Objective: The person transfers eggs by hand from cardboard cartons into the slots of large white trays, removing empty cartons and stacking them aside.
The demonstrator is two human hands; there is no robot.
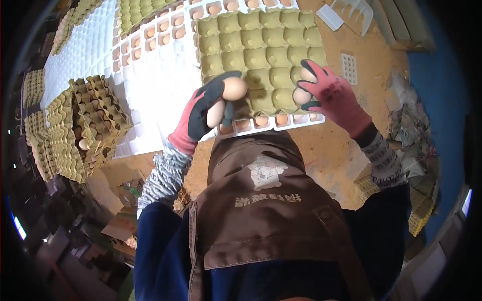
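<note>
A yellowish pulp egg tray lies on top of white trays that hold eggs. My left hand, in a red and black glove, has its fingers wrapped round two eggs, a tan one and a paler one, over the tray's near left corner. At the tray's near right side my right hand, gloved the same way, holds two eggs, one above the other. The cups between my hands show no eggs. A row of eggs shows in the white tray's near edge.
Stacked pulp trays with some eggs between them stand at the left. White trays stretch to the far left. A white plastic piece and a small white grid lie at the right. Crumpled wrapping sits beyond my right forearm.
</note>
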